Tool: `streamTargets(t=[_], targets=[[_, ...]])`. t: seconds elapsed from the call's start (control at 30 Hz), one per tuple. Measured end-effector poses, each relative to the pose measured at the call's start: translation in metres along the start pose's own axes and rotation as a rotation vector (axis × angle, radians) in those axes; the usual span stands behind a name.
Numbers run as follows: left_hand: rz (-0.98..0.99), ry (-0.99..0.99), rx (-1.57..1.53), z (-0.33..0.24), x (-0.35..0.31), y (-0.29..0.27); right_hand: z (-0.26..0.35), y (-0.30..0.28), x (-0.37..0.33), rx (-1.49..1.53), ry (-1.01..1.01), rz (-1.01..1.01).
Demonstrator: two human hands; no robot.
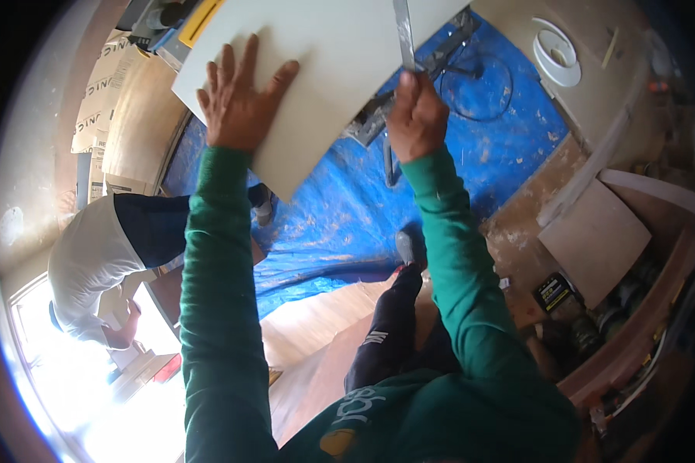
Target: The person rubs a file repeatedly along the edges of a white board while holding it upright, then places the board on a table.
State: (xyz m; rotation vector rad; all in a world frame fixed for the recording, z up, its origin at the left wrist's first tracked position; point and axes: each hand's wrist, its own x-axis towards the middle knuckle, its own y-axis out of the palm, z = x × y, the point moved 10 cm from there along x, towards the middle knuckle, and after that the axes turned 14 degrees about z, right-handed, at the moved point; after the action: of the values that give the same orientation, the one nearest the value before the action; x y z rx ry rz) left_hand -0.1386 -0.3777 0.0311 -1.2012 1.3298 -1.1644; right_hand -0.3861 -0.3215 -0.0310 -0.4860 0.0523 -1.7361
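A large white board point(324, 77) lies in front of me, raised above a blue tarp. My left hand point(243, 104) rests flat on it with the fingers spread, near its left side. My right hand point(417, 116) is at the board's near right edge, its fingers wrapped round the near end of a flat metal straightedge point(404, 35). The straightedge lies over the board and runs away from me, out of view at the top. Below the board's right edge a dark, paint-spattered work stand point(367, 127) shows in part.
The blue tarp point(316, 231) covers the floor. At the left a person point(100, 262) bends over beside a bright opening. Cardboard point(100, 92) leans behind. A white coiled strip point(556, 58), a tan panel point(597, 243) and a black box point(557, 293) lie at the right.
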Motion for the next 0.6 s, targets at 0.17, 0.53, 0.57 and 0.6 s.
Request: streamTargets(t=[0.17,0.53,0.57,0.6], targets=[[-0.023,-0.026,0.020,0.015,-0.007,-0.005,-0.013,0.049,-0.116,-0.157,-0.117,0.333],[-0.029,0.029,0.006,0.009,-0.007,-0.001,-0.012,0.023,-0.124,-0.202,0.032,0.407],[-0.029,0.029,0.009,0.008,-0.008,-0.001,-0.009,0.021,-0.115,-0.248,-0.016,0.386],[-0.029,0.028,0.014,0.009,-0.008,-0.002,-0.016,0.027,-0.100,-0.371,-0.008,0.460]])
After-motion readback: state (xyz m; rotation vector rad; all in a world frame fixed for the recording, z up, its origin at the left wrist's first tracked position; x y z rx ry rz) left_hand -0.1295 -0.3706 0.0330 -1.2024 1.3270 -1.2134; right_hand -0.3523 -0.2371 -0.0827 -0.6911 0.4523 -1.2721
